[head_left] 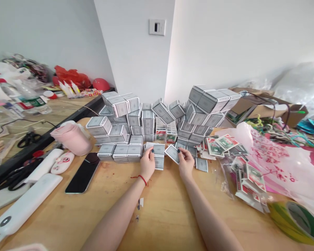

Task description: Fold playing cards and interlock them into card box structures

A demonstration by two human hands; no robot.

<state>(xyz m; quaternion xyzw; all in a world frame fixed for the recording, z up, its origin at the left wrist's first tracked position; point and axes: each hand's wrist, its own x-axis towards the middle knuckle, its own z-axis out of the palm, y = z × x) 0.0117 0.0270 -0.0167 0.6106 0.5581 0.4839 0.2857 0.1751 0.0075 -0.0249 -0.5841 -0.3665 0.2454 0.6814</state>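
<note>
A flat, glossy phone [81,174] lies left of the left hand [148,164], which pinches thin, grey-patterned paper cards [159,150] before boxy card stacks [127,150], while the right hand [186,162] pinches one tilted card [171,154], its right edge finger-covered, and a ring-shaped tape roll [281,218] sits blurred, cut off by the frame.

Surface: pale yellow-brown wooden tabletop [170,205]. Along the far edge stand stacked rectangular blocks of grey-patterned playing cards [128,151]. Toward the left edge, a flat black glass-faced phone [82,174] lies near a long white plastic device [29,202]. Toward the near right corner: round yellow tape roll [282,219]. Mid-surface: small white scraps [141,202].
</note>
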